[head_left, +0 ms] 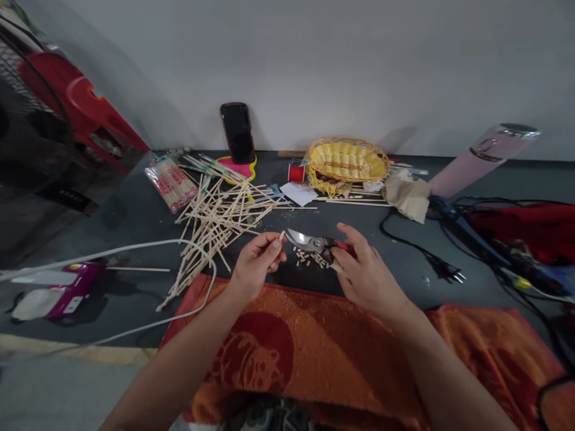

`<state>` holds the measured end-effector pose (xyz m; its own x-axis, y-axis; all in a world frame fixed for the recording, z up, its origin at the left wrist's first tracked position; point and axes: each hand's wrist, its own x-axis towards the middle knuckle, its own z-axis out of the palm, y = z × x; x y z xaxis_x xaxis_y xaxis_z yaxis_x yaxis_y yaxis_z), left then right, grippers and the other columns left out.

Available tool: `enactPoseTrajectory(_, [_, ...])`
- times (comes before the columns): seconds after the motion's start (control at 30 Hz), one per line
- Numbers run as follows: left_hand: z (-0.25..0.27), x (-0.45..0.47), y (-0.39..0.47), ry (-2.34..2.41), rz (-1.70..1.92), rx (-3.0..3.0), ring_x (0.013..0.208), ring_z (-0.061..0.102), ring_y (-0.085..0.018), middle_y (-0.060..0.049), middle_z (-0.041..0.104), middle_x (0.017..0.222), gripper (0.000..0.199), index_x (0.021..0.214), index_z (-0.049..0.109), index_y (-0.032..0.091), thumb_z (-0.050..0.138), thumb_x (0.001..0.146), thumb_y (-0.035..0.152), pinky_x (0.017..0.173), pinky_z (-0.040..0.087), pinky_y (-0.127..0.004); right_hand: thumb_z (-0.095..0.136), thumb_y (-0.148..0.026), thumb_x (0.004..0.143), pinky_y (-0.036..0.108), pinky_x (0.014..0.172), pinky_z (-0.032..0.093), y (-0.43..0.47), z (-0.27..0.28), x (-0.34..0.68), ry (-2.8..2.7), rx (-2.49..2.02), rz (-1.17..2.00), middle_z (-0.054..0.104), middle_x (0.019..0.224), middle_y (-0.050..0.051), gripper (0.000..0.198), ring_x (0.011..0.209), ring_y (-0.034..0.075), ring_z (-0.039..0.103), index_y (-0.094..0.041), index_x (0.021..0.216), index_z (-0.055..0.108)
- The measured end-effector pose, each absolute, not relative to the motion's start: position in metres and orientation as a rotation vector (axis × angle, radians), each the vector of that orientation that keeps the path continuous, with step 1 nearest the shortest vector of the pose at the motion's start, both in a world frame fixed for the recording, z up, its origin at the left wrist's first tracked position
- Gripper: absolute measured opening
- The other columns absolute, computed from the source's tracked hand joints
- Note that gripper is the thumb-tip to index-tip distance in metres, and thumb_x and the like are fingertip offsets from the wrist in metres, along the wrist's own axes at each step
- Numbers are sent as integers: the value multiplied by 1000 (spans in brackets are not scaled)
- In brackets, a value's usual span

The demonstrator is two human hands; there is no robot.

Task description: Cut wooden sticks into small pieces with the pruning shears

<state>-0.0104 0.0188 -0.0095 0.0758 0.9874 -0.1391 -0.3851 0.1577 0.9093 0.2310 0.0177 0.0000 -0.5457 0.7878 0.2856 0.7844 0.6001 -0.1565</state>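
Note:
My left hand (256, 263) pinches a short end of a thin pale wooden stick (282, 236) between thumb and forefinger. The rest of that stick is hidden by the fingers. Wrapped in my right hand (368, 272) is a pair of pruning shears (317, 243) with a red handle, its blade pointing left toward the stick. The blade tip lies just beside the stick; whether they touch I cannot tell. Below the shears, several short cut stick pieces (318, 260) are scattered on the dark table (287, 278). A loose pile of long sticks (220, 221) spreads to the left of my hands.
Behind are a phone (238, 133), a red thread spool (296, 173), a yellow woven basket (348, 158) and crumpled brown paper (408, 194). A pink tumbler (480, 158) and black plug cord (442, 268) are right. A white cable (148, 244) crosses left; an orange towel (332, 347) lies in front.

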Motion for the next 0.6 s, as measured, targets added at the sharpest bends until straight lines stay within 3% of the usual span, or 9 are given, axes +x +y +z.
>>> enactPoseTrajectory(0.6, [-14, -8, 15, 1071, 1110, 1108, 51, 39, -6, 0, 59, 66, 26, 86, 62, 16, 62, 84, 42, 49, 28, -19, 45, -15, 86, 52, 92, 40, 12, 2, 220, -2536, -1358, -98, 30, 147, 17, 31, 118, 33, 43, -18, 115, 56])
